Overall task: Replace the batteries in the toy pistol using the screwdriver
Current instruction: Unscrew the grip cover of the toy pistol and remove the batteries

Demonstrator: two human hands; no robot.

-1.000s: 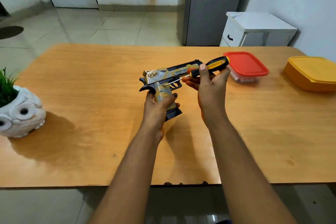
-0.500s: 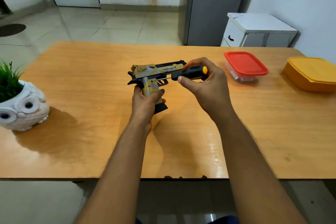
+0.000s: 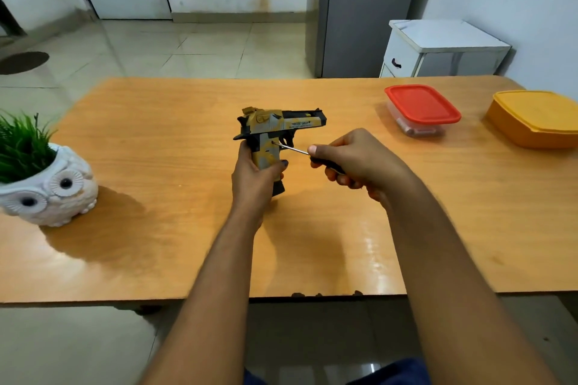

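Toy pistol is held upright over the table's middle by the clenched left grip, while the screwdriver, grasped by the right grip, has been lowered onto its handle, so unscrewing seems imminent.

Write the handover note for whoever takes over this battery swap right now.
Left hand grips the toy pistol by its grip, upright above the table, muzzle to the right.
Right hand grips the screwdriver; its tip sits at the side of the grip.
Done: tool lined up on the grip. Whether a screw is loosened cannot be told.
Left: unscrew, open the compartment, swap batteries, close. No batteries are plainly visible.
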